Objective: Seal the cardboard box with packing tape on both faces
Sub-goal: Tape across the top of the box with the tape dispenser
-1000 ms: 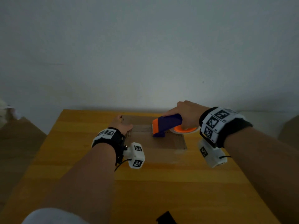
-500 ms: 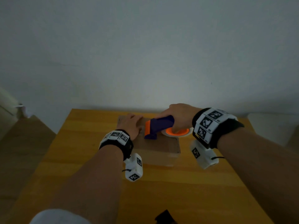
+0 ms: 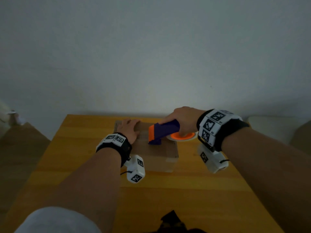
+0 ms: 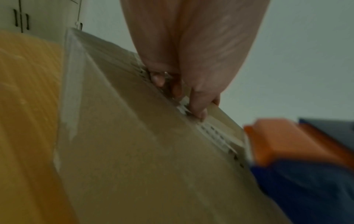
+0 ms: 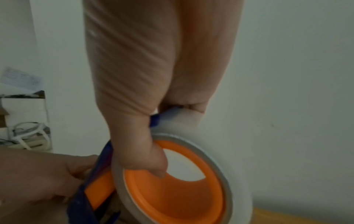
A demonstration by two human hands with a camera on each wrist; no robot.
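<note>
A flat brown cardboard box lies on the wooden table. My left hand lies palm down on the box's left part, fingers stretched over the far edge. My right hand grips a blue and orange tape dispenser holding a roll of clear tape. The thumb hooks into the roll's orange core. The dispenser's orange front rests on the box top near the middle seam. Clear tape shows on the box's left edge.
A pale wall stands right behind the table's far edge. A dark object sits at the table's near edge. Brown floor lies to the left. A white surface lies to the right of the table.
My left hand slid from the box's left edge onto its top. The dispenser moved left along the box top toward that hand. The camera view shifted closer.
</note>
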